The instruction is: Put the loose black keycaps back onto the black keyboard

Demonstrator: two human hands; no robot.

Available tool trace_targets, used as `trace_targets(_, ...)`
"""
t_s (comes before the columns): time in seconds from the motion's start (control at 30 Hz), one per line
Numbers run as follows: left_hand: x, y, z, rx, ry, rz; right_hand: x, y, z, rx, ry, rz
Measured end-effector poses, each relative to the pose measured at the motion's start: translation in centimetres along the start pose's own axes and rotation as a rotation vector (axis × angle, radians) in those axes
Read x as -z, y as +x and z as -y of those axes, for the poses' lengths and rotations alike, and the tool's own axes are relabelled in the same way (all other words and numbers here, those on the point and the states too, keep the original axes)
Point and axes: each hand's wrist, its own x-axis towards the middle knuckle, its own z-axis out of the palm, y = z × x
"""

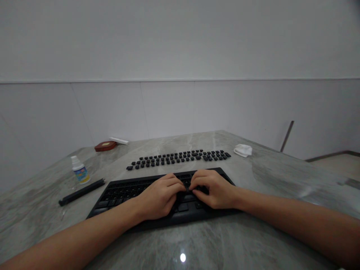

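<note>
A black keyboard [118, 191] lies on the grey marble table [253, 240] in front of me. Both hands rest on its middle. My left hand [160, 195] has its fingers curled down onto the keys, and my right hand [215, 189] has its fingers bent and pinched together at a key near the centre. The fingertips of both hands nearly meet there. Whatever they grip is too small to make out. Behind the keyboard, several loose black keycaps [180, 157] lie set out in rows.
A small white bottle with a coloured label [80, 170] stands at the left, next to a long black bar [81, 192]. A red-brown round dish [105, 146] and a white strip [118, 140] sit at the back left. A white cloth [243, 150] lies back right.
</note>
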Motion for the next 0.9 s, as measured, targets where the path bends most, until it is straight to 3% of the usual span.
trace_targets(0.9,0.02,0.04,0.04,-0.020,0.013,-0.025,-0.12,-0.04,-0.13,-0.029,0.008,0.005)
